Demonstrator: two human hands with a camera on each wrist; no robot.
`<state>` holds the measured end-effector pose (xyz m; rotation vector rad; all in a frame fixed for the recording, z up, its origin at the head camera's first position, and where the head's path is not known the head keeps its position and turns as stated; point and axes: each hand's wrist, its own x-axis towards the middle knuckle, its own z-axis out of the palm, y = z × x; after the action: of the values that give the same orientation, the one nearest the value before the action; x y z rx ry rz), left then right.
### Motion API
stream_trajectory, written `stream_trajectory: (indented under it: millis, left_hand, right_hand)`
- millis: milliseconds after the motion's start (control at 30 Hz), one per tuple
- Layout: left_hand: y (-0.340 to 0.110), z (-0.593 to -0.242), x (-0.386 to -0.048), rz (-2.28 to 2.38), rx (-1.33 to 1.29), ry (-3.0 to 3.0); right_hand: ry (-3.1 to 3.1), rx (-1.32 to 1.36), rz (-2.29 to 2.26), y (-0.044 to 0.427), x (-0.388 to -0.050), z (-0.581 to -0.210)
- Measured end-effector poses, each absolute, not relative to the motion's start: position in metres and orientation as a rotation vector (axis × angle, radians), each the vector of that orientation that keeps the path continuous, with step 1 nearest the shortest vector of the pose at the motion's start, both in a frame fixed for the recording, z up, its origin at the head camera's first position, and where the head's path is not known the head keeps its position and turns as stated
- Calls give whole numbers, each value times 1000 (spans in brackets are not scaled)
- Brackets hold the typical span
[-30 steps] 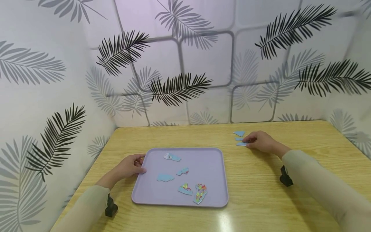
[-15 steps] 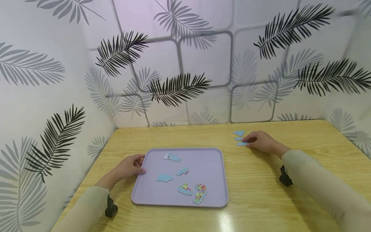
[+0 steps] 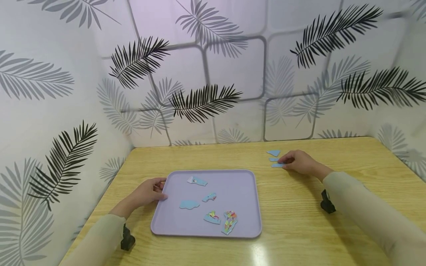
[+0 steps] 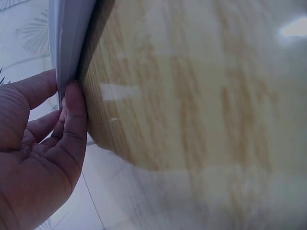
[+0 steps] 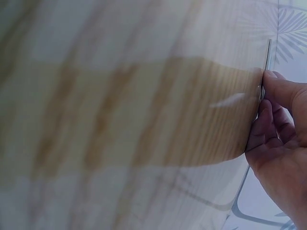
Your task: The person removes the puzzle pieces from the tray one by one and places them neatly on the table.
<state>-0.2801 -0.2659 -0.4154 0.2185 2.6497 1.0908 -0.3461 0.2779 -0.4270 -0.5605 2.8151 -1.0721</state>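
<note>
My left hand [image 3: 149, 191] grips the left rim of a lilac tray [image 3: 239, 192]; in the left wrist view the thumb and fingers lie on either side of the rim [image 4: 72, 43]. Several irregular puzzle pieces lie apart in the tray, among them a plain blue one [image 3: 189, 204] and a multicoloured one [image 3: 230, 222]. At the back right, my right hand [image 3: 301, 162] pinches the right end of a thin blue puzzle piece [image 3: 277, 165]. This piece [image 5: 269, 52] appears edge-on in the right wrist view. A narrow blue piece [image 3: 273, 159] and a triangular blue piece [image 3: 273, 152] lie just behind it.
A wood-grain table [image 3: 293, 221] carries everything. Leaf-patterned walls [image 3: 233, 118] stand along its back and left edges. Black wrist cameras [image 3: 128, 238] hang below both sleeves.
The view has shifted very slightly. Both hands, the tray and the puzzle pieces keep their places on the table.
</note>
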Motion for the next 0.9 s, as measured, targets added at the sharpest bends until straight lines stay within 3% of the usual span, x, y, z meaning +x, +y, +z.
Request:
stream_trajectory:
  millis: [900]
  left_hand:
    - [-267, -418, -281, 1145, 176, 2606]
  right_hand:
    - [2765, -525, -1220, 278, -338, -415]
